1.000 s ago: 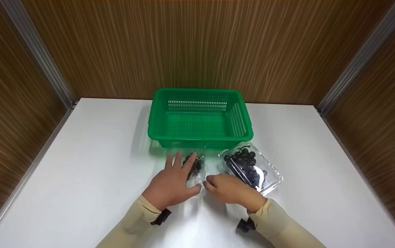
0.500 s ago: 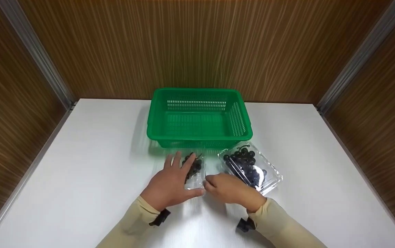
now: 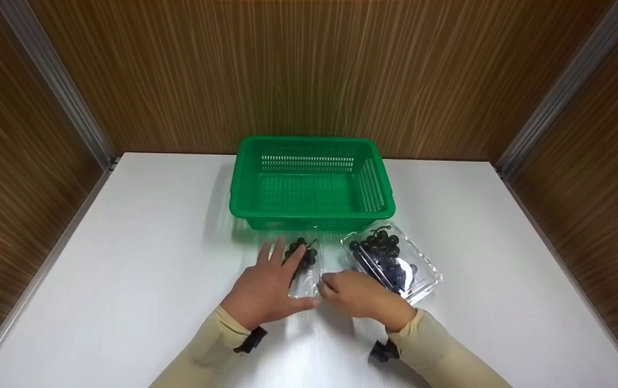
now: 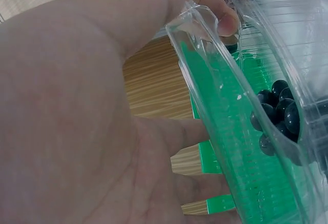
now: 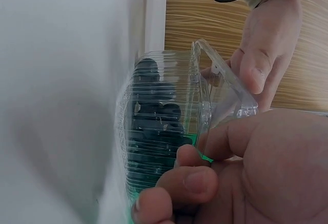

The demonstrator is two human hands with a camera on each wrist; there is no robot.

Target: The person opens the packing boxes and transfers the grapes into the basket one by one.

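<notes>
Against a wide-spread left hand [image 3: 263,291], the lid [image 4: 230,131] of a grape box [image 5: 179,64] stands ajar, apparently braced to steady it while the right hand [image 3: 355,293] pinches its edge [image 5: 205,114].

The person's left arm [image 3: 196,350] and right arm [image 3: 449,350] angle inward from below, both sleeved to the wrist. The left hand [image 3: 266,291] shows its back to the head view, fingers straight and spread, thumb stretched toward the right hand [image 3: 355,293], whose fingers curl inward just beside that thumb's tip.
</notes>
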